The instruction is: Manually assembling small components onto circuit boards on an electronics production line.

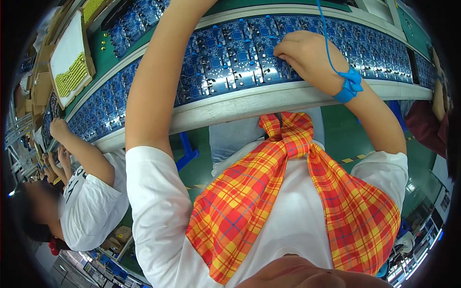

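Observation:
Blue circuit boards (225,53) lie in a long row along the line in front of me, with small dark, silver and blue parts on them. My right hand (309,53) is low over the boards, its fingers curled and pinched together at the tips. Whatever they hold, if anything, is hidden. A blue strap (349,85) with a coiled blue cord rings my right wrist. My left forearm (158,72) reaches across the boards toward the far side, and the hand is cut off by the upper edge of the view.
A pale metal rail (249,102) edges the line on my side. At the far left stands a cardboard tray (91,67) of small yellow parts. More boards (134,29) lie beyond the far rail. A co-worker's hand (58,128) is at the line on the left; another person's sleeve (425,122) shows at right.

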Motion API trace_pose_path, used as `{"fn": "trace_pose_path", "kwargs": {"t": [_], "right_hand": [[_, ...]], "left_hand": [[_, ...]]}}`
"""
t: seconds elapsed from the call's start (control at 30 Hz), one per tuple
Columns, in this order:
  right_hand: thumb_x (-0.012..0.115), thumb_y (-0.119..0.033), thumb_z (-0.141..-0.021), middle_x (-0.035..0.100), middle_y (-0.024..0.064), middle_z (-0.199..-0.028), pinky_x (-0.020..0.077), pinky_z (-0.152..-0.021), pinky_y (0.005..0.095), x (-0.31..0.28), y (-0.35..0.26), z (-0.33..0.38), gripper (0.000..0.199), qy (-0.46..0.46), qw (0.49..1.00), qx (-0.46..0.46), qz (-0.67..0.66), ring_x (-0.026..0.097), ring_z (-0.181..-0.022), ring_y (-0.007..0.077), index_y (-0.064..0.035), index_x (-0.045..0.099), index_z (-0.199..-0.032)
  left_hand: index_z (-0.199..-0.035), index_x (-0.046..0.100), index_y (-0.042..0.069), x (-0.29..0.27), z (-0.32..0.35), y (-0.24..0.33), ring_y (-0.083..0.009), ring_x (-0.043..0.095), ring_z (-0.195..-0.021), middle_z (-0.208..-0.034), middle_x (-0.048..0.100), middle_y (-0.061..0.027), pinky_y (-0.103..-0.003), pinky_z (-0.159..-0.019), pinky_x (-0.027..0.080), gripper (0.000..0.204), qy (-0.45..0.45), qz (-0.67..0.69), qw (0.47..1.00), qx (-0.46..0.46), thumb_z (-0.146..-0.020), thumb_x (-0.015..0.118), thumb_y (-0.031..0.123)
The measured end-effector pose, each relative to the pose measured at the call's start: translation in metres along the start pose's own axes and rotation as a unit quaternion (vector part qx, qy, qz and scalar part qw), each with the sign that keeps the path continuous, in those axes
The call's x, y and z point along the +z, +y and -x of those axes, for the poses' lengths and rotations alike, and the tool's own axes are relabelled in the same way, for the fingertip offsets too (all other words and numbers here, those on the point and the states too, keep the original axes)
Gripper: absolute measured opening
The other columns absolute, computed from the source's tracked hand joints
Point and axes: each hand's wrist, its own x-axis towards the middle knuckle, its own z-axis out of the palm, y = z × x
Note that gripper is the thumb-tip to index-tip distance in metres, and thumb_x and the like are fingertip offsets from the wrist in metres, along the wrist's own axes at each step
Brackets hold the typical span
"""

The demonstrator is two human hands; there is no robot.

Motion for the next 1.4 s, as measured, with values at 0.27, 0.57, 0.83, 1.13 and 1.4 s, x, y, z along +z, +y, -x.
{"fn": "trace_pose_path", "kwargs": {"t": [0.27,0.57,0.83,1.13,1.4], "right_hand": [[0.066,-0.005,-0.088,0.069,0.0125,-0.095,0.0553,-0.083,0.0432,0.0,-0.001,-0.002,0.011,-0.01,1.0,-0.005,0.002,0.066,-0.094,0.0343,-0.0036,0.07,-0.098],[0.065,-0.004,-0.087,0.067,0.0133,-0.093,0.0555,-0.082,0.0439,-0.003,-0.005,-0.004,0.01,-0.037,0.999,0.018,0.036,0.066,-0.094,0.0348,-0.0026,0.069,-0.095],[0.065,-0.005,-0.086,0.066,0.0147,-0.092,0.0559,-0.081,0.0446,0.004,-0.002,-0.005,0.009,-0.01,1.0,0.006,0.018,0.066,-0.093,0.0362,-0.002,0.069,-0.095],[0.066,-0.006,-0.087,0.067,0.0145,-0.092,0.0565,-0.08,0.0428,0.008,-0.003,-0.001,0.011,0.005,0.998,-0.035,0.057,0.067,-0.093,0.0362,-0.0025,0.07,-0.097],[0.072,-0.019,-0.092,0.073,0.0112,-0.085,0.054,-0.071,0.0354,-0.039,0.073,-0.04,0.02,0.193,0.978,0.08,0.011,0.07,-0.079,0.0209,-0.0002,0.074,-0.098]], "left_hand": [[-0.09,0.077,0.011,-0.018,0.029,0.018,-0.03,0.066,-0.096,-0.092,0.071,-0.0084,-0.046,-0.083,0.045,0.012,0.027,0.403,0.915,-0.014,-0.091,0.066,0.016],[-0.11,0.077,0.008,-0.028,0.079,0.03,-0.021,0.067,-0.089,-0.099,0.075,-0.0078,-0.036,-0.085,0.051,0.02,-0.135,0.388,0.912,-0.008,-0.094,0.071,0.018],[-0.11,0.077,0.006,-0.034,0.086,0.036,-0.0216,0.07,-0.087,-0.1,0.076,-0.0108,-0.032,-0.079,0.054,0.02,-0.173,0.395,0.902,-0.011,-0.094,0.071,0.015],[-0.108,0.078,0.007,-0.041,0.09,0.039,-0.0245,0.072,-0.093,-0.101,0.077,-0.0113,-0.033,-0.082,0.053,0.018,-0.198,0.393,0.898,-0.018,-0.094,0.07,0.013],[-0.098,0.077,0.013,-0.053,0.113,0.058,-0.0231,0.062,-0.102,-0.099,0.071,-0.0035,-0.044,-0.098,0.039,0.011,-0.192,0.282,0.934,0.11,-0.09,0.07,0.011]]}}
